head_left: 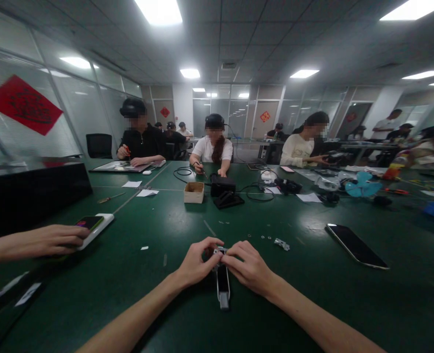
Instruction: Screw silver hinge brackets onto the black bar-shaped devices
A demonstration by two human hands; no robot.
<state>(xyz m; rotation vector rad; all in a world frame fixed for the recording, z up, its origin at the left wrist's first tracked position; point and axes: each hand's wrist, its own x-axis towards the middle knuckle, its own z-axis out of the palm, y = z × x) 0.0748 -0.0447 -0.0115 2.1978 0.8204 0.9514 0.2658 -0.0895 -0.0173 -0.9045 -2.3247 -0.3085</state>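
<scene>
A long, narrow metal-rimmed piece (pixel 223 284) with a dark middle and a grey block at its near end lies on the green table in front of me. My left hand (pixel 197 262) is closed at its far end, thumb and index finger gripping it. From the other side my right hand (pixel 249 267) pinches at the same end, fingertips close to the left thumb. Whatever small part sits between the fingertips is mostly hidden. Right of my hands lies a small metal bracket (pixel 282 244), with a few tiny rings (pixel 263 238) beside it.
A smartphone (pixel 357 246) lies to the right. At left, another person's hand (pixel 60 240) rests on a phone by a white box (pixel 97 230). Across the table stand a small cardboard box (pixel 193 192) and a black device (pixel 223 186). A screwdriver (pixel 111 197) lies back left; co-workers sit opposite.
</scene>
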